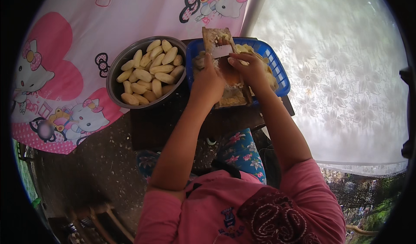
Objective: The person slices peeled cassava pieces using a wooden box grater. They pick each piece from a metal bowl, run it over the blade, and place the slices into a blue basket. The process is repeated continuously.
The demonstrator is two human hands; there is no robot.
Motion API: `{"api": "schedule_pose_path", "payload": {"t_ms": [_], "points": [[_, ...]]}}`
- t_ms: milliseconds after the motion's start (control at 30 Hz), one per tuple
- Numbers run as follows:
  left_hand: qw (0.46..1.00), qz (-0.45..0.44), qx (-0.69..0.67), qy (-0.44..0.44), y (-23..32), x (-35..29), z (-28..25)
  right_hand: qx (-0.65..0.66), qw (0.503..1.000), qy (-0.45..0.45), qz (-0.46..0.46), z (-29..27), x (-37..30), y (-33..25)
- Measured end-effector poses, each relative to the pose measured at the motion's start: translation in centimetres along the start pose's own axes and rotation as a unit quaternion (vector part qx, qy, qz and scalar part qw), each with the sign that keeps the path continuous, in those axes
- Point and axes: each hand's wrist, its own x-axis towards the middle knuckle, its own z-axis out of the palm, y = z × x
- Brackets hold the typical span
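Note:
A wooden slicer (230,73) with a flat metal blade lies lengthwise across a blue plastic basket (278,68). My left hand (208,83) grips the slicer's left edge, thumb pointing along the frame. On the other side, the fingers of my right hand (253,70) close round a pale peeled banana (244,63) just below the blade; most of it is hidden by the hand. Thin pale slices (269,77) fill the basket beneath and beside the slicer. Left of the basket, a round metal bowl (110,80) holds many whole peeled bananas (164,68).
Bowl and basket share a small dark wooden table (149,125), in front of my knees. A pink cartoon-print sheet (97,23) hangs behind and to the left. White lace curtain (342,79) hangs at the right. A wooden slatted object (102,222) stands at the lower left.

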Motion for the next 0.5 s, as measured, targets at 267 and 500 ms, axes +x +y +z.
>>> {"api": "schedule_pose_path", "payload": {"t_ms": [267, 500], "points": [[1.000, 0.007, 0.012, -0.002, 0.2, 0.2, -0.1, 0.116, 0.989, -0.017, 0.087, 1.4, 3.5, 1.0], [0.999, 0.021, 0.019, 0.024, -0.4, 0.2, 0.3, 0.113, 0.990, -0.025, 0.075, 0.5, 4.2, 0.7]]}}
